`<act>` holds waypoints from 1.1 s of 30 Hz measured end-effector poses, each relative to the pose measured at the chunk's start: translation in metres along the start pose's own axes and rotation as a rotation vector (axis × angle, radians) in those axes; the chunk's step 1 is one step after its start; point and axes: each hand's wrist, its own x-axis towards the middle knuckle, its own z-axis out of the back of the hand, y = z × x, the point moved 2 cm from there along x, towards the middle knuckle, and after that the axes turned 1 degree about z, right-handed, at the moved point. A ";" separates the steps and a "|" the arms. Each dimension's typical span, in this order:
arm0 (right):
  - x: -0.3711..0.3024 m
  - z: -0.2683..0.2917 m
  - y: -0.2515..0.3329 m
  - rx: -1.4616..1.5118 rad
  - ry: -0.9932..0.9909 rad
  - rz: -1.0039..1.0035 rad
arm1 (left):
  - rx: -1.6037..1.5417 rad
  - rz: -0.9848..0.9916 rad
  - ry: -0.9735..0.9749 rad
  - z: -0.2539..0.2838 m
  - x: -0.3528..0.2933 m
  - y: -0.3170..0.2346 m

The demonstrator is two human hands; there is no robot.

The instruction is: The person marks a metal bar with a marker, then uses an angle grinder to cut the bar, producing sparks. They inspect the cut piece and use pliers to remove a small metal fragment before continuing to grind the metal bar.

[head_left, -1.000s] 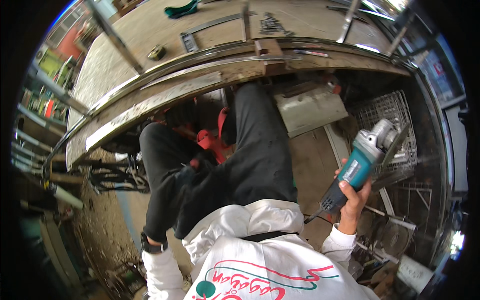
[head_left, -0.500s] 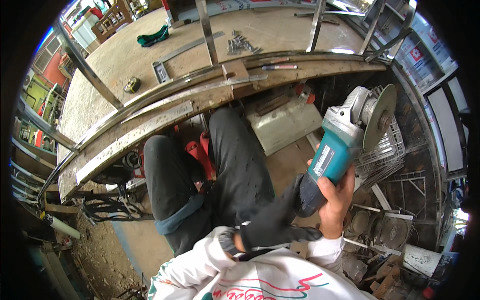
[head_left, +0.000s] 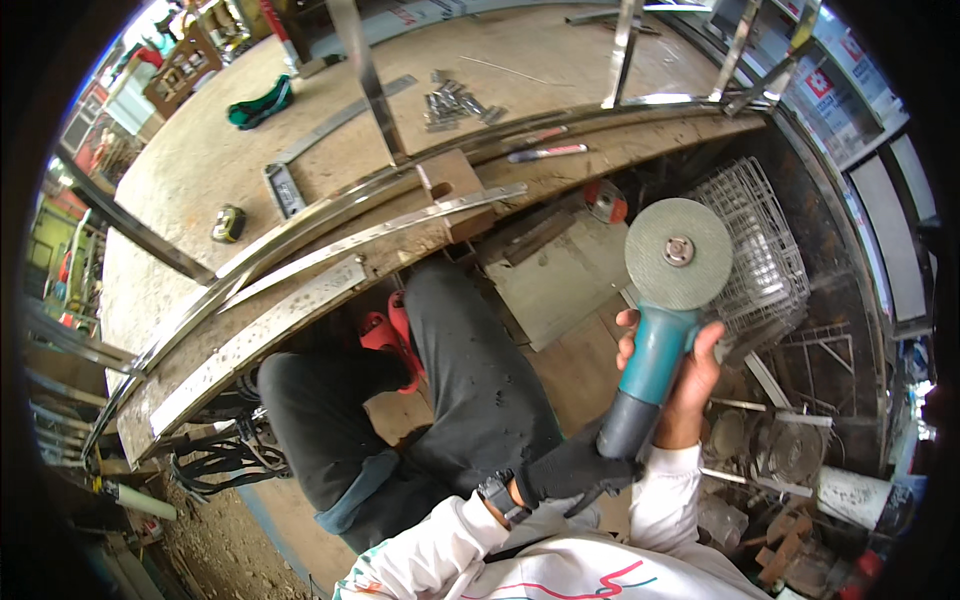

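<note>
An angle grinder (head_left: 652, 355) with a teal body and dark tail is held up at the right, its disc end pointing away from me. Its round, grey-green disc (head_left: 652, 262) shows its flat face, with a metal nut at the centre. My bare right hand (head_left: 692, 385) wraps the teal body, thumb on the right side and fingertips showing on the left. My left hand (head_left: 568, 472), in a black glove with a watch at the wrist, grips the dark tail end; some of its fingers are hidden behind the tool.
Ahead stands a wooden table (head_left: 330, 130) with upright metal bars, a tape measure (head_left: 228, 223), a square (head_left: 284, 190), a marker (head_left: 548, 153), small metal pieces (head_left: 455, 105) and a green strap (head_left: 262, 103). A wire basket (head_left: 755, 240) lies beyond the grinder. Scrap lies lower right.
The grinder has turned, so its disc face now points toward me rather than sideways. My left hand has shifted around the tail end. My view has moved slightly.
</note>
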 end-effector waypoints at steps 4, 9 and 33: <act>-0.002 0.037 -0.010 0.053 -0.225 0.006 | -0.038 0.045 0.083 0.011 0.022 0.003; -0.014 0.057 -0.011 0.008 -0.361 0.016 | -0.048 0.052 0.177 0.017 0.035 0.021; 0.008 0.031 0.003 -0.565 -0.478 -0.140 | 1.668 -0.495 -0.845 0.236 -0.078 -0.244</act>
